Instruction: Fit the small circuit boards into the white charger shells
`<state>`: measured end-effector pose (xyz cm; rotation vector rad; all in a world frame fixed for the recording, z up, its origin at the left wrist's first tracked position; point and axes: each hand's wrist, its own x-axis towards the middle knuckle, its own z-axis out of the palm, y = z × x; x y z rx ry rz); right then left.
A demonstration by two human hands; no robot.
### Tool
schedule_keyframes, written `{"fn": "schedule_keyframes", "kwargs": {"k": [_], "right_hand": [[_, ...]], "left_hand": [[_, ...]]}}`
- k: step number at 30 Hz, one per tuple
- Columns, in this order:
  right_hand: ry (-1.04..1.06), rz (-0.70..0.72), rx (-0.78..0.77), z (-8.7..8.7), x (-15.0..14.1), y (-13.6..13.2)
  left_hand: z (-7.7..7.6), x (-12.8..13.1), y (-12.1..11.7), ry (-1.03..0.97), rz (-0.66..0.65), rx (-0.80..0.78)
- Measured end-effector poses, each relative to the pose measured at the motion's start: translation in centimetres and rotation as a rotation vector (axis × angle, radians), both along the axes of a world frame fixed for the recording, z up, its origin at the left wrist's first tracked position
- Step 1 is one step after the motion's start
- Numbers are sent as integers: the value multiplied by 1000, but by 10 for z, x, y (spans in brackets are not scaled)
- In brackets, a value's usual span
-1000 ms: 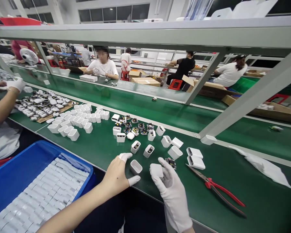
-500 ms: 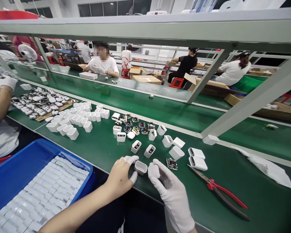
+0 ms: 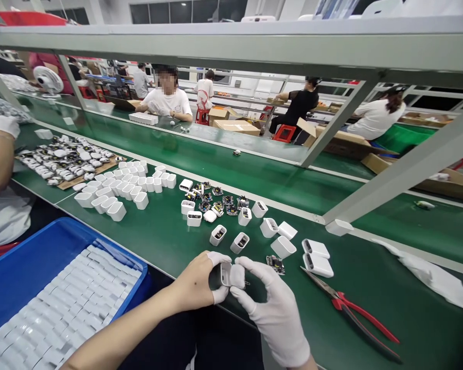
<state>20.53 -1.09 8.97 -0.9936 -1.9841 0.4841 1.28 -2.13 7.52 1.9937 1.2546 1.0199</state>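
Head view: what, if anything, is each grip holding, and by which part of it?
The left grip holds a hollow white casing by its outer sides; the right grip holds a white block by opposite edges, between thumb and fingers.

Beyond the far edge of our green worktop [image 3: 164, 228] we see a glossy green strip [image 3: 170, 139] running lengthwise, with a paler bench surface [image 3: 212, 134] across it. A thick, pale metal post [image 3: 409, 164], footed at that edge toward its right end, rises to a long grey-white shelf [image 3: 231, 49] overhead. Under the shelf we look through to red stools [image 3: 283, 132], cardboard boxes [image 3: 237, 126] and, past the far left corner, a white fan [image 3: 48, 79]. High behind, a white wall [image 3: 116, 11] meets dark windows [image 3: 189, 11] that catch a bright spot of light. More workbenches seem to line the room, though they are small to our eyes.
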Motion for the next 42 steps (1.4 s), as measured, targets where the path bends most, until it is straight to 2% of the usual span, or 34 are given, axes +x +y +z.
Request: {"fn": "schedule_keyframes", "kwargs": {"k": [10,13,17,20,24,27,35,42], "right_hand": [[-24,34,-24,-4,-5,1],[65,-18,-165,-8,-5,-3],[337,-215,-452,-17,-7,-11],[378,-222,-513,-22,-9,-13],[309,-192,-495,-21,-8,-9],[255,-154,-450,-18,-8,-8],[24,-39,-130,-12,-9,-3],[-39,20,-49,-11,-6,2]], "left_hand": [[3,-8,1,-7,-79,-96],[-3,-2,-1,129,17,-41],[-18,10,-6,358,225,94],[-21,12,-7,348,212,120],[-8,5,-5,241,83,-49],[0,1,-4,193,41,-134],[1,0,-4,186,13,-148],[1,-1,-3,172,9,-132]]}}
